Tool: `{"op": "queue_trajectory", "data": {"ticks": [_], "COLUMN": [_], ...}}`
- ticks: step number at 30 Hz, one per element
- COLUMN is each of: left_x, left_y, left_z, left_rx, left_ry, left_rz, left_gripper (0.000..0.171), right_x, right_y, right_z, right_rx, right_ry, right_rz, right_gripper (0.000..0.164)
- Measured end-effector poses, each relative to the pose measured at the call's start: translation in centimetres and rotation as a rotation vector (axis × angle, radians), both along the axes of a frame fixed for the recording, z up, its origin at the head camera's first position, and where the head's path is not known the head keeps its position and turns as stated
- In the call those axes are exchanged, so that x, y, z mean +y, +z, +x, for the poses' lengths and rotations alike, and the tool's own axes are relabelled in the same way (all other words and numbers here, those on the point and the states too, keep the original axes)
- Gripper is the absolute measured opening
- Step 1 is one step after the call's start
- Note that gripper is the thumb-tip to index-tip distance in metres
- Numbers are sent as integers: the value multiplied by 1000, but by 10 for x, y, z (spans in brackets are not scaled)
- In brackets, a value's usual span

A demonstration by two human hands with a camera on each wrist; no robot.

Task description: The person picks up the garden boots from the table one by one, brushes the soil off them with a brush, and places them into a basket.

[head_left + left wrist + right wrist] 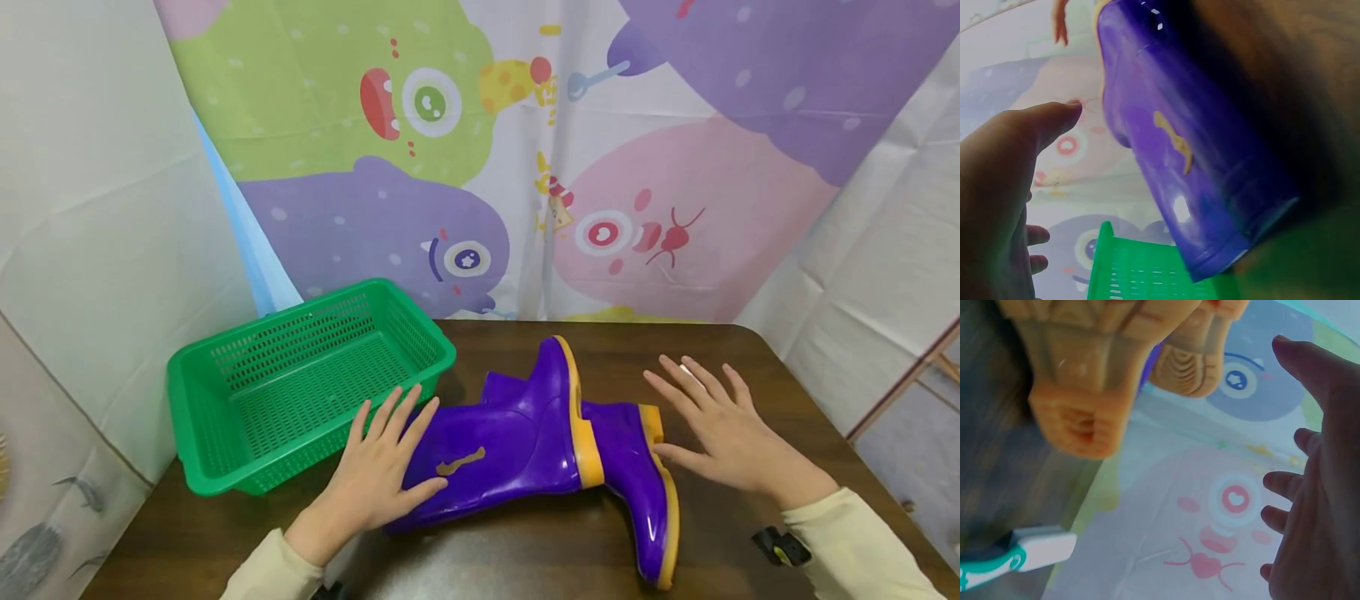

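Two purple rain boots with yellow soles lie on the wooden table. The front boot point(510, 454) is on its side, its sole facing right and a yellow-brown mark point(1175, 142) on its shaft. Partly behind it, the other boot point(645, 492) points its toe toward the near edge. My left hand point(375, 471) hovers with spread fingers by the front boot's shaft top, between it and the green basket. To the right of the soles, my right hand point(723, 437) is spread, palm down, holding nothing. The right wrist view shows both soles close by.
A green plastic basket point(191, 408) with slotted sides stands at the back left. In the right wrist view, a white and teal brush point(1041, 550) lies on the table, mostly hidden by the hand from above. A cartoon-printed curtain point(525, 167) hangs behind the table point(480, 558).
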State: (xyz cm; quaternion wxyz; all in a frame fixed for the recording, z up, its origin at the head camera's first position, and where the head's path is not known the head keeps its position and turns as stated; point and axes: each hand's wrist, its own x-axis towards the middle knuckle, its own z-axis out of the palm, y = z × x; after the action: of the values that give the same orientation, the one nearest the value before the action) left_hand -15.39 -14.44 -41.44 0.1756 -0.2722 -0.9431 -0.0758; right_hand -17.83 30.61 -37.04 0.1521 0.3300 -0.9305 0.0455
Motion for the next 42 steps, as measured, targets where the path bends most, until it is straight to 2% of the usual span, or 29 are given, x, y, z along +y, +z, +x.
{"op": "queue_trajectory", "data": {"ticks": [7,12,19,30,38,42], "left_x": [-4,-4,-7,-12,-14,-15], "left_y": [-12,-21,-32,-45,-52,-57], "left_z": [6,10,18,27,27,28], "left_rx": [30,37,54,-44,-8,-16], "left_ry": [-6,20,50,114,152,175], "left_rz": [21,43,59,39,43,48], "left_gripper": [95,95,92,86,83,80], "right_x": [11,22,40,77,99,105], "right_y": [0,-2,-14,-33,-44,-49], "right_z": [-10,-19,-27,-36,-39,-41], "right_rx": [28,56,82,13,-99,-149], "right_ry": [29,62,79,-55,-212,-256], "right_rz": [62,82,82,149,202,202], "right_gripper": [83,83,83,77,74,73]}}
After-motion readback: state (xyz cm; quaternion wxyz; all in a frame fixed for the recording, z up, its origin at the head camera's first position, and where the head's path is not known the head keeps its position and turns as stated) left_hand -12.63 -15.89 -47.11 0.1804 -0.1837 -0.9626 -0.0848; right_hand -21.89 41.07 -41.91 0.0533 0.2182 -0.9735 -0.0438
